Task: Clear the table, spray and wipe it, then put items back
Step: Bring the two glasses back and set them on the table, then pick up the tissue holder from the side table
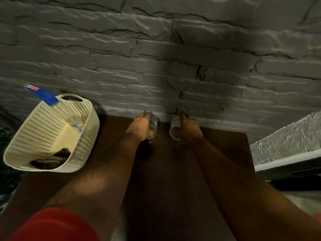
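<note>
Both my arms reach across the dark brown table (217,153) to its far edge by the wall. My left hand (139,126) grips a clear drinking glass (153,125). My right hand (188,126) grips a second clear glass (174,129) right beside the first. The two glasses stand close together near the wall; whether they rest on the table or are lifted I cannot tell. A cream perforated basket (34,136) sits at the table's left edge, holding a spray bottle with a blue trigger head (43,94) and a dark cloth (52,160).
A grey stone-textured wall (156,58) rises directly behind the table. A lighter textured ledge with a white edge (286,145) juts in at the right. A red sleeve (52,225) covers my left upper arm. Dark floor shows at the far left.
</note>
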The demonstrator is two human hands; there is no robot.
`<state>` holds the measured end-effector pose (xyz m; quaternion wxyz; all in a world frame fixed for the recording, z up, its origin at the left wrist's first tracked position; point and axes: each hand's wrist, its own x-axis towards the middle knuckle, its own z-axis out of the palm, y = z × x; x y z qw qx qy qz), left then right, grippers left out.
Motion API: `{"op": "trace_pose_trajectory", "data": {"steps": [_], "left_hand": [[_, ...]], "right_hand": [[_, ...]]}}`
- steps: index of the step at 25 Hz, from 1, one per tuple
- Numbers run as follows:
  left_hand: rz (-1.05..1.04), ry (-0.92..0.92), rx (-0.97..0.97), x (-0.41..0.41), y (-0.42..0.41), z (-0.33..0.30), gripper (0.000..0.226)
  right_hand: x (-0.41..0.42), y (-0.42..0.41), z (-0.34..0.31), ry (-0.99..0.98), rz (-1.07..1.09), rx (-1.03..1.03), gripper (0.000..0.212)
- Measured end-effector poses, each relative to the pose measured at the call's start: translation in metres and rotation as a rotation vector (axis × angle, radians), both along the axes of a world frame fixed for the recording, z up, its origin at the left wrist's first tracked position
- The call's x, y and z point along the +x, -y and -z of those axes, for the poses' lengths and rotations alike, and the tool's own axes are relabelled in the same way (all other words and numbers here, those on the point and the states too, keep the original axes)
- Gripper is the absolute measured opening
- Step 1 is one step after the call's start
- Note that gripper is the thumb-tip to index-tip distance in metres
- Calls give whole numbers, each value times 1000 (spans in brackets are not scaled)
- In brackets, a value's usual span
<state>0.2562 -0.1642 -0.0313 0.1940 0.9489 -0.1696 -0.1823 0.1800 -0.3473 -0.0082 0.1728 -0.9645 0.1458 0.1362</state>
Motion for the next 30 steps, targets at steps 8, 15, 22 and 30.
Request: {"op": "trace_pose_trajectory", "data": {"steps": [8, 15, 22, 30], "left_hand": [[-18, 11, 48, 13, 12, 9, 88], [-21, 36, 67, 13, 13, 15, 91], [-37, 57, 20, 1, 10, 18, 94], [-42, 152, -68, -41, -35, -21, 92]], "right_hand": [[11, 2, 15, 5, -27, -35, 65], [12, 1, 20, 2, -26, -65, 69], [9, 1, 22, -8, 1, -24, 82], [-27, -26, 6, 284, 16, -87, 71]]}}
